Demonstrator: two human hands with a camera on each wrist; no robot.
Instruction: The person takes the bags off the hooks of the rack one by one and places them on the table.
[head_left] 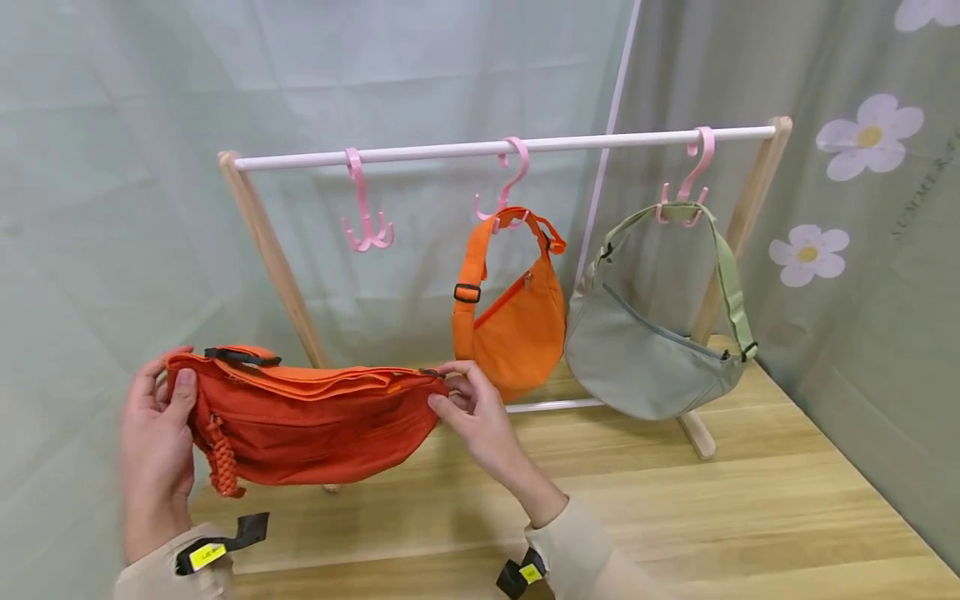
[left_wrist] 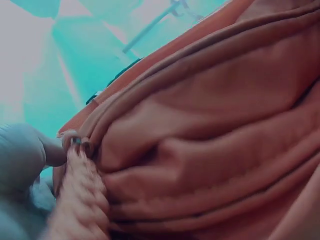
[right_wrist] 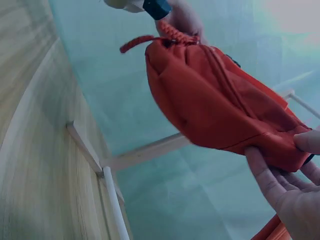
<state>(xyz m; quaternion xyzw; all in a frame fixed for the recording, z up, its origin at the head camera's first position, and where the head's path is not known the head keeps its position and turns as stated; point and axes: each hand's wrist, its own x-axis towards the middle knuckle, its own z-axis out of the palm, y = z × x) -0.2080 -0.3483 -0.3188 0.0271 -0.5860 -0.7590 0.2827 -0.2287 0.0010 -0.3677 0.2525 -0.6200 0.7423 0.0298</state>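
A red crescent-shaped bag [head_left: 315,437] is held up off the table between my two hands. My left hand [head_left: 159,425] grips its left end, thumb on the front, close to a braided zipper pull [head_left: 223,458]. At the other end my right hand [head_left: 480,417] pinches the corner between thumb and fingers. An orange strap [head_left: 322,382] with a black buckle [head_left: 243,357] lies folded along the bag's top. The left wrist view has the bag's folds [left_wrist: 200,115] close up beside the braided pull [left_wrist: 82,195]. Seen from the right wrist, the bag [right_wrist: 210,100] hangs tilted.
A rack with a white rail [head_left: 435,151] and wooden legs stands on the wooden table [head_left: 750,500]. A pink hook [head_left: 365,208] hangs bare at left. An orange bag [head_left: 517,333] and a grey-green bag [head_left: 645,358] hang from the other hooks. Curtains surround the table.
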